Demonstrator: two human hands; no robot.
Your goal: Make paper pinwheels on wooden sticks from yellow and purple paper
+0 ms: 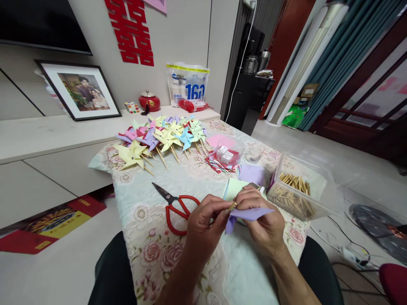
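My right hand (263, 226) is closed on a folded purple paper pinwheel (252, 214), which juts out below the fingers. Close against it, my left hand (206, 218) pinches a short wooden stick (233, 206) where the two hands meet; most of the stick is hidden by fingers. Red-handled scissors (178, 207) lie open just left of my left hand. Beneath and behind my right hand are pale green paper sheets (234, 187), with purple sheets (251, 173) a little farther back.
Many finished pinwheels (168, 137) lie at the table's far left. A clear bin (321, 203) of wooden sticks (294, 183) stands at right. A small plastic box (229, 156) and red strips (218, 164) sit mid-table. Cables (349, 254) run across the floor at right.
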